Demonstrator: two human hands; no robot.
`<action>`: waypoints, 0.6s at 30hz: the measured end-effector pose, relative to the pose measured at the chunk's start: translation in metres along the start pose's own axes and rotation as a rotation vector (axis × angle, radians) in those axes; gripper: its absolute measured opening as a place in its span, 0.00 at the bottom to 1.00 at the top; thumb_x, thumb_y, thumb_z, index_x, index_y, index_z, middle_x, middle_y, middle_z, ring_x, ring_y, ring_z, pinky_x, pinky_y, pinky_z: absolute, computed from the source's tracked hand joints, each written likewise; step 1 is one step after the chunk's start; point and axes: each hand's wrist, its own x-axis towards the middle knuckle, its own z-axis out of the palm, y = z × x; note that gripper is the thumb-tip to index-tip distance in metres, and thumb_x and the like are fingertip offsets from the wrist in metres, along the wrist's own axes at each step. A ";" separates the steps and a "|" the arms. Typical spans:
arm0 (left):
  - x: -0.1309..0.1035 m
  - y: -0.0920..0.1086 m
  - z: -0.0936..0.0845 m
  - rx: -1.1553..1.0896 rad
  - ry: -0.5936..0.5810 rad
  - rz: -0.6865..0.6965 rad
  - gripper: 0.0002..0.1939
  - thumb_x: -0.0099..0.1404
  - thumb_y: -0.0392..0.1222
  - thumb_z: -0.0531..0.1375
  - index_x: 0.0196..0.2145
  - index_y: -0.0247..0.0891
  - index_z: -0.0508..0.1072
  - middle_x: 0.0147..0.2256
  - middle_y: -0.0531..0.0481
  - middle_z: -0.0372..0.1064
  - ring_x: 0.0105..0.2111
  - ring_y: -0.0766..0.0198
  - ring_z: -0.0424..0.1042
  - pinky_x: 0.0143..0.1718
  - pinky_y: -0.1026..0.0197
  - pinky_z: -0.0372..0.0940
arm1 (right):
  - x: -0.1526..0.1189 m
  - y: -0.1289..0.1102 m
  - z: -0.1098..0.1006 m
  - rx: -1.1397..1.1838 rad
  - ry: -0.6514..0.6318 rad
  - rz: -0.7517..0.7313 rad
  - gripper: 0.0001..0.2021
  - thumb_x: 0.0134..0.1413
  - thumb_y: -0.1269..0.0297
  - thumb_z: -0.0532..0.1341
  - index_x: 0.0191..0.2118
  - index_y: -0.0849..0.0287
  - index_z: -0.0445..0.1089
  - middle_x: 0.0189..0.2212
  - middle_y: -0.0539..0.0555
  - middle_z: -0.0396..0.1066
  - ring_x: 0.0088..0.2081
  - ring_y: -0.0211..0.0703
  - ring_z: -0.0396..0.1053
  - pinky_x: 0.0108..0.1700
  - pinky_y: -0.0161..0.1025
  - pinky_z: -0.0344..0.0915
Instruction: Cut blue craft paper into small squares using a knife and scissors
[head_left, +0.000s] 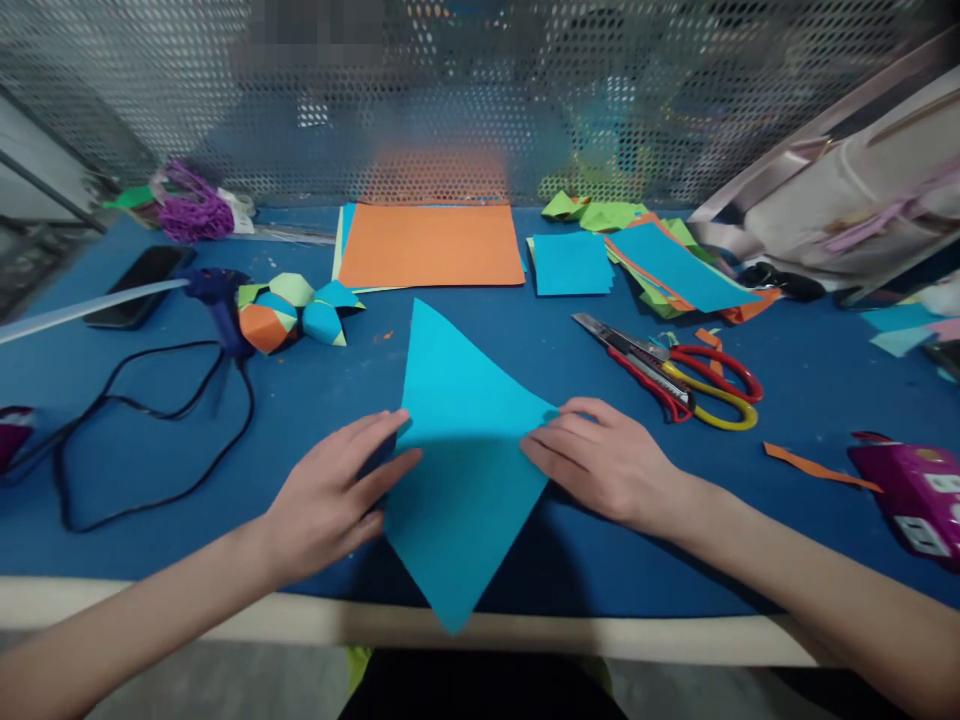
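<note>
A bright blue sheet of paper (465,480) is turned cornerwise in front of me, one corner pointing away and another reaching over the table's front edge. A faint line crosses its middle. At its left edge rests my left hand (341,490), fingers apart and fingertips on the paper. My right hand (600,455) has its fingers closed at the right corner, with the thumb hidden. Beyond that hand lie scissors (724,395) with red and yellow handles and a red box cutter (645,365).
Orange sheets (435,245), blue squares (574,265) and mixed paper pieces (675,265) lie along the back by a perforated metal panel (480,110). At left are a glue gun (225,305) with its cord, folded paper shapes (277,310) and a phone (139,285). A purple power strip (911,490) lies right.
</note>
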 end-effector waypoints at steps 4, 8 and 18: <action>-0.013 0.004 -0.003 -0.183 0.033 -0.039 0.19 0.73 0.38 0.47 0.58 0.43 0.65 0.58 0.41 0.65 0.59 0.52 0.65 0.57 0.48 0.65 | 0.010 -0.001 -0.004 0.104 0.002 0.055 0.13 0.64 0.74 0.52 0.43 0.61 0.74 0.27 0.53 0.76 0.27 0.39 0.69 0.39 0.42 0.65; -0.017 0.002 -0.008 -0.372 0.137 -0.189 0.14 0.71 0.38 0.53 0.52 0.44 0.71 0.49 0.45 0.74 0.52 0.55 0.73 0.51 0.54 0.70 | 0.015 0.018 -0.005 0.470 0.020 0.200 0.10 0.62 0.67 0.58 0.47 0.59 0.72 0.34 0.55 0.78 0.35 0.42 0.73 0.43 0.44 0.65; -0.014 -0.001 -0.022 -0.444 0.217 -0.601 0.06 0.62 0.44 0.64 0.35 0.45 0.81 0.35 0.50 0.76 0.34 0.62 0.76 0.34 0.63 0.69 | 0.021 0.027 0.025 0.988 -0.073 0.580 0.08 0.57 0.60 0.62 0.31 0.56 0.76 0.33 0.54 0.78 0.35 0.43 0.74 0.39 0.41 0.68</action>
